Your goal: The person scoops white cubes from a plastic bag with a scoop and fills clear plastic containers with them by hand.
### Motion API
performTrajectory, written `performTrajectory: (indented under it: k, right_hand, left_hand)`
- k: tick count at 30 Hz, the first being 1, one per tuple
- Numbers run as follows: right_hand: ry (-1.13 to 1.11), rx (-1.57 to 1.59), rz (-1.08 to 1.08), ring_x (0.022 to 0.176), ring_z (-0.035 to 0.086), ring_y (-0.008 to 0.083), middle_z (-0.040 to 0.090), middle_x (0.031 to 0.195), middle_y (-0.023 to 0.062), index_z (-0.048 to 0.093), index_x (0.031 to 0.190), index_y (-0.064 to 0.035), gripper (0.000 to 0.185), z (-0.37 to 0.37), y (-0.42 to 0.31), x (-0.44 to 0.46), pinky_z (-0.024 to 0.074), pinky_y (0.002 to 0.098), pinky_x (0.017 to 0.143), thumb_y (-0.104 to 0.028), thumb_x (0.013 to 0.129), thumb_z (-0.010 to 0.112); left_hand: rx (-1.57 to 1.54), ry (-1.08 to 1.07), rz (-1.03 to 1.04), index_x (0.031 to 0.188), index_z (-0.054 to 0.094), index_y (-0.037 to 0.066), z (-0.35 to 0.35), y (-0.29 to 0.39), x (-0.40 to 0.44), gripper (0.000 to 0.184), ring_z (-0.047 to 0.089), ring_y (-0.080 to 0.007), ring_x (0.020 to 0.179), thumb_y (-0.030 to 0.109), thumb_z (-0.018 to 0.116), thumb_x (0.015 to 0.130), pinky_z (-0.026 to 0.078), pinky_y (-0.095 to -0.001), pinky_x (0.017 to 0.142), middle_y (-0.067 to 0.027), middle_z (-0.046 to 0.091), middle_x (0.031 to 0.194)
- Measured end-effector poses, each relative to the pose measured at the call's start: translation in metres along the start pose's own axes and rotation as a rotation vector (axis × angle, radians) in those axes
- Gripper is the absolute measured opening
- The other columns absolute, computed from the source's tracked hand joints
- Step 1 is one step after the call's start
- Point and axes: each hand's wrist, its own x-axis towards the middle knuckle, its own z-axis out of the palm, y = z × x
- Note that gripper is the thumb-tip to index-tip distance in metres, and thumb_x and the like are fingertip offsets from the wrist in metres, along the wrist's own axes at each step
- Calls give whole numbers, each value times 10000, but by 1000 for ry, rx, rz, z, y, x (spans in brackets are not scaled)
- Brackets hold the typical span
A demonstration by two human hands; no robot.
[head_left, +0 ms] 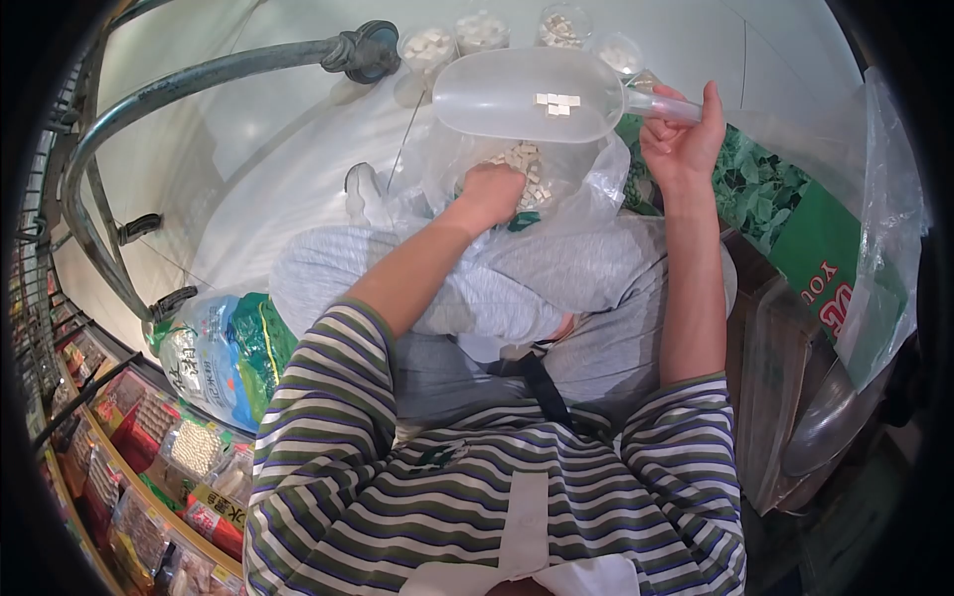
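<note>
My right hand grips the handle of a translucent plastic scoop, held level in front of me. A small cluster of white block-like pieces lies in the scoop, near its handle end. Below the scoop, a clear plastic bag stands open between my legs, with many small off-white pieces inside. My left hand reaches into this bag, its fingers curled down among the pieces. The fingertips are hidden, so what they hold cannot be made out.
Several clear cups of white pieces stand on the floor beyond the scoop. A metal cart frame with caster wheels arches at left. Food packs fill a shelf at lower left, beside a blue-green bag. A green printed box stands right.
</note>
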Motion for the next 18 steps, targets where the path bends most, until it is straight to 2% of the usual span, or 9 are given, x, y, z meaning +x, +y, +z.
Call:
performTrajectory:
  k: [7,14,18]
  right_hand:
    - [5,1,10,436,374,132,452,557,34,621,925,67,657,0,0,1,260,243,359,-552,948,402]
    - [-22,-3,6,429,367,131,449,556,34,616,932,67,654,-1,0,2,258,244,357,-548,952,396]
    - [-23,-1,6,428,369,131,450,556,35,616,927,68,656,-1,-1,1,255,244,355,-551,951,398]
  left_hand:
    - [10,88,31,855,681,76,8,-2,1,159,663,-327,876,112,634,708,512,-434,767,-145,685,890]
    - [49,60,37,830,687,81,9,-1,2,138,663,-323,869,112,630,709,509,-427,767,-138,684,866]
    - [92,146,66,799,702,75,6,1,-2,112,664,-307,853,103,623,725,523,-402,759,-131,686,850]
